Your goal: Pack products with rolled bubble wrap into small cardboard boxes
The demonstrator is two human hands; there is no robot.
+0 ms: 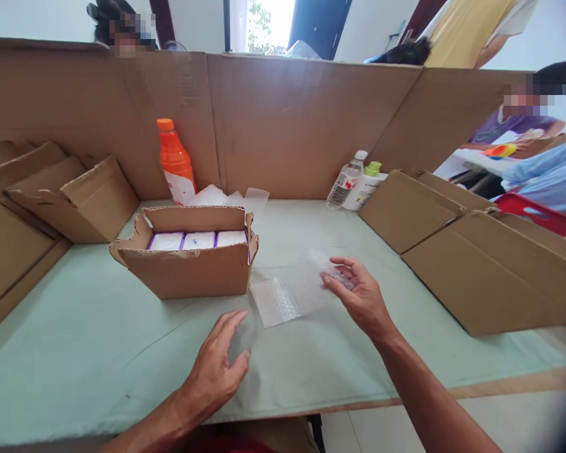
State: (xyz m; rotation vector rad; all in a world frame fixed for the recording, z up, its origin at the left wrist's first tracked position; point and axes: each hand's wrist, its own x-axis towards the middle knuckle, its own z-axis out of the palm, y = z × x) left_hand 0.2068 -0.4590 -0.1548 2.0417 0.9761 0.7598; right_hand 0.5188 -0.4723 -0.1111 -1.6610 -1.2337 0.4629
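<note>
My right hand (358, 290) grips one end of a clear sheet of bubble wrap (287, 299). The sheet's other end hangs low over the green-covered table, beside an open cardboard box (202, 272). Inside that box stand three white-topped packs (199, 241) with purple edges, side by side. My left hand (221, 358) is in front of the box, fingers curved and apart from the thumb, with nothing in it. More pieces of bubble wrap (226, 196) lie behind the box.
Cardboard boxes (82, 195) stand at the left, others (490, 270) at the right. An orange bottle (174, 160), a clear water bottle (344, 182) and a white bottle (361, 192) stand before a cardboard partition (302, 126). People are beyond it.
</note>
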